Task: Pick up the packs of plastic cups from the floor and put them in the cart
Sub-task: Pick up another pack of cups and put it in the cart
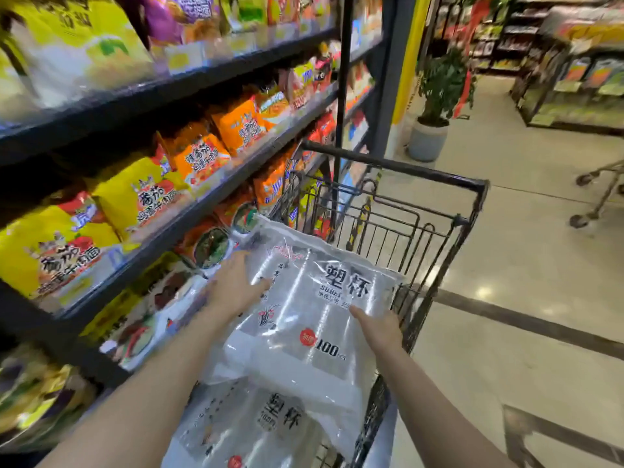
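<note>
Left of frame: shelves (pixel 189 211) of snack bags run close along the cart (pixel 449 228), a snag risk if a pack swings that way. Left hand (pixel 233 288) lies flat, fingers straight, on the left edge of the upper cup pack (pixel 304 315); not a closed hold, so the slick film could slide out from under it. Right hand (pixel 380 329) grasps the pack's right edge, thumb on top. Pack sits at frame centre, tilted, over the cart basket. Lower cup pack (pixel 256 423) lies beneath it at bottom centre, apparently already in the cart. Judgement: the upper pack, set on that smooth one, may skate toward the cart rim and drop to the floor (pixel 526 265) on the right.
</note>
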A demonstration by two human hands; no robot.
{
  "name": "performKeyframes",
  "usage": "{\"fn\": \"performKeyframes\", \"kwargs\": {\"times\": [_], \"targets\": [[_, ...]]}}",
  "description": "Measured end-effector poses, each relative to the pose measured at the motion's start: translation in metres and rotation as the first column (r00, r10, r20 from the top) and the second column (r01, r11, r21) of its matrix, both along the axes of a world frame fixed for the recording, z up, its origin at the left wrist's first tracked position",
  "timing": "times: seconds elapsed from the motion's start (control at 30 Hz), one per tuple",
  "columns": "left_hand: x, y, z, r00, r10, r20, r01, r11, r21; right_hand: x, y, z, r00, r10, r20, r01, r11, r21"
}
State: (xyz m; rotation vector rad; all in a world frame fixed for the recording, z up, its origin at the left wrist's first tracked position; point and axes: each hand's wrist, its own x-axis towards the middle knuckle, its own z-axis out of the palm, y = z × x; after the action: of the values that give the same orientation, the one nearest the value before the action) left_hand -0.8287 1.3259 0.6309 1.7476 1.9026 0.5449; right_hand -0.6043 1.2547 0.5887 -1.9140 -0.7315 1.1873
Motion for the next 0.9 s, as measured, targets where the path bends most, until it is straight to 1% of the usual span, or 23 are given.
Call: {"fn": "performKeyframes", "kwargs": {"times": [0.07,0.17,0.33,0.5,0.63,0.77,0.83,0.9], "targets": [[0.008,0.035,-0.025,0.999,-0.037,-0.028,0.036,0.999,-0.029,0.004,0.027,-0.019,0.999,-0.033,-0.01,0.033,0.999,-0.039],[0.017,0.086,-0.064,0.994,-0.074,-0.082,0.069,0.995,-0.069,0.011,0.063,-0.05,0.998,-0.059,0.034,0.062,0.992,-0.111],[0.032,0.147,-0.122,0.988,-0.138,-0.066,0.129,0.983,-0.129,0.02,0.107,-0.093,0.988,-0.069,0.141,0.094,0.979,-0.179],[0.031,0.179,-0.167,0.979,-0.192,-0.07,0.173,0.962,-0.21,0.012,0.126,-0.128,0.978,-0.038,0.205,0.098,0.951,-0.294],[0.028,0.191,-0.184,0.972,-0.221,-0.083,0.199,0.956,-0.217,0.009,0.136,-0.143,0.965,-0.038,0.261,0.119,0.947,-0.299],[0.027,0.196,-0.186,0.96,-0.273,-0.063,0.256,0.947,-0.194,0.011,0.143,-0.143,0.948,0.019,0.318,0.084,0.947,-0.309],[0.028,0.195,-0.176,0.952,-0.296,-0.075,0.281,0.945,-0.167,0.012,0.144,-0.136,0.921,0.025,0.389,0.088,0.959,-0.271],[0.027,0.195,-0.159,0.936,-0.331,-0.116,0.32,0.941,-0.106,0.013,0.144,-0.121,0.859,0.068,0.508,0.051,0.975,-0.216]]}}
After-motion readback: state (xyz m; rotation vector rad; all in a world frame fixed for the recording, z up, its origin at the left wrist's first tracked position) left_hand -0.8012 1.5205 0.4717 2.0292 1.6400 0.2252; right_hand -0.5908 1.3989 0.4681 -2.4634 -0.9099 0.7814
